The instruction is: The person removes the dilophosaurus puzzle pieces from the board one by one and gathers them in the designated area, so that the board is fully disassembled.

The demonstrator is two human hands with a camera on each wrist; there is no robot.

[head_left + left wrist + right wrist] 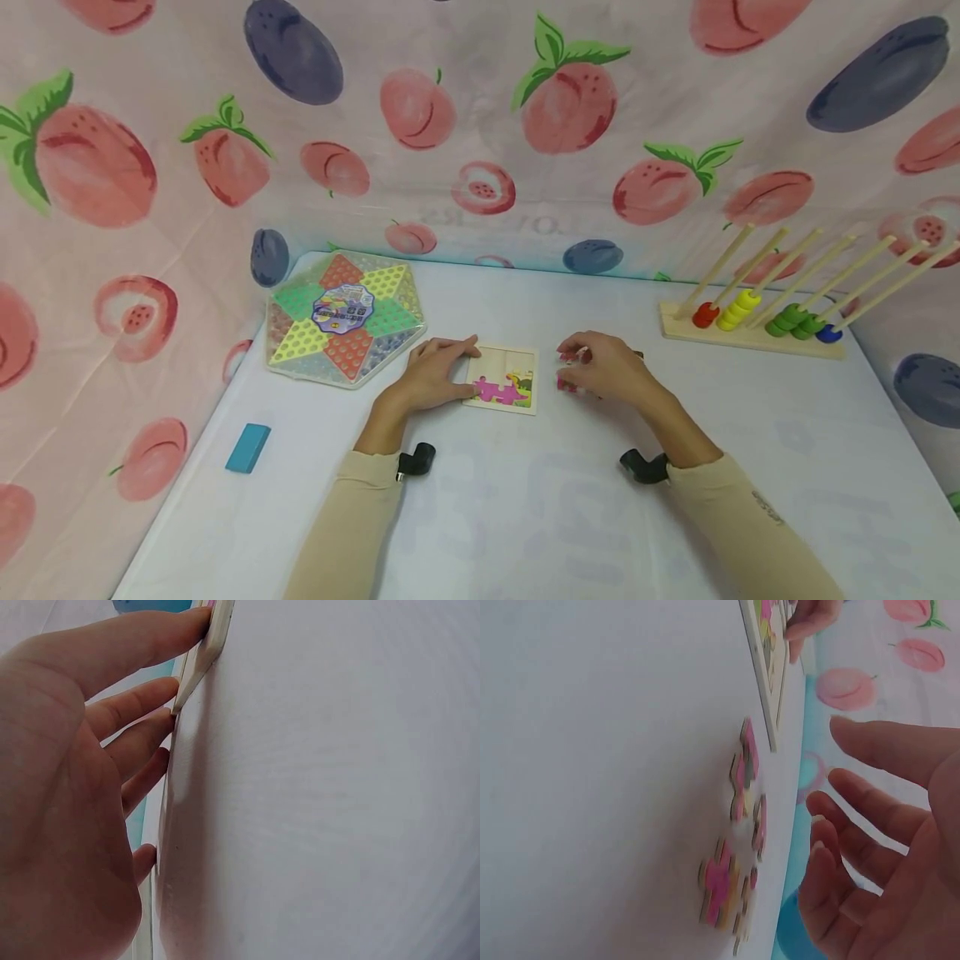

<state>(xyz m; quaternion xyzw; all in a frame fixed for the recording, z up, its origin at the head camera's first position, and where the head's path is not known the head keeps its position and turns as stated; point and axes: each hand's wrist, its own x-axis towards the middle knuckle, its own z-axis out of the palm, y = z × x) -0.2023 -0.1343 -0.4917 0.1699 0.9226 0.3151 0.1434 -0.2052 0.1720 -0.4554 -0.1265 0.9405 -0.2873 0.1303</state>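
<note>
A small square wooden jigsaw board [487,364] lies on the table, with pink, green and yellow dinosaur pieces along its bottom and right side. Bare wood shows in the upper left. My left hand [429,375] rests against the board's left side, thumb [191,630] at its near edge and fingertips at the far corner, all fairly straight. To the right of the board, my right hand [611,367] hovers over loose jigsaw pieces [718,885] that lie in a small group. Its fingers are loosely bent, with nothing between them in the right wrist view.
A hexagonal Chinese checkers set [382,321] in clear wrapping lies behind my left hand. A blue block [248,448] sits at the left. At the back right stands a wooden peg rack [750,337] with coloured beads. Fruit-printed cloth [450,192] walls the table's back and sides.
</note>
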